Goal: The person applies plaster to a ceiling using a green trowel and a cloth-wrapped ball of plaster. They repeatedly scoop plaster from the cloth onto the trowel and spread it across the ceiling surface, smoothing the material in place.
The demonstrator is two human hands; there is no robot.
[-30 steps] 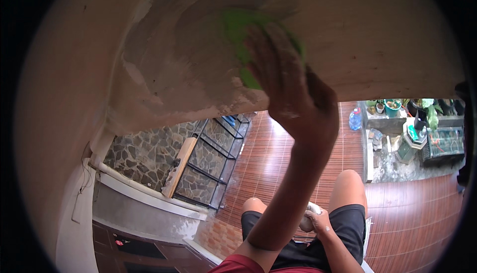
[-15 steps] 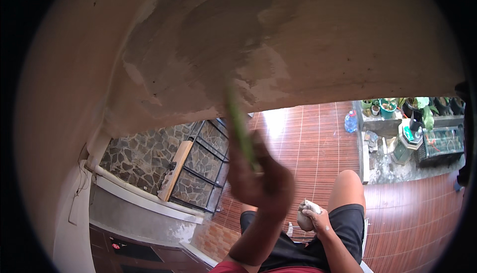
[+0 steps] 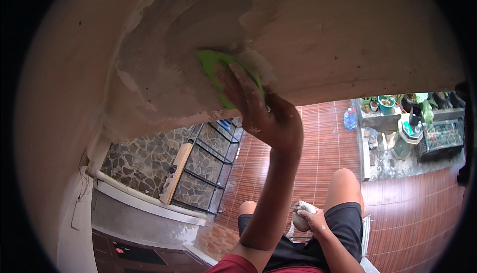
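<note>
My left hand [image 3: 261,106] is raised, its fingers spread over the back of a flat green plastic putty spreader [image 3: 211,66]. The spreader lies nearly flat against the painted surface [image 3: 338,49] above me, over a darker, patchy grey coat [image 3: 198,19]. Whitish smears mark the fingers. Low in front of my lap, my right hand [image 3: 315,221] is closed around a whitish, bulging bundle [image 3: 301,216], like a bag of putty; its contents are hidden.
Below is a reddish-brown striped tiled floor [image 3: 278,163]. To the left stand a black metal frame [image 3: 201,161] and a wooden plank [image 3: 177,171] by stone paving. Potted plants [image 3: 386,104], a blue water bottle [image 3: 350,119] and a dark crate [image 3: 439,141] stand at the right.
My left hand has moved up and turned, bringing the spreader from edge-on to nearly flat against the surface. The right hand keeps the bundle at almost the same place.
</note>
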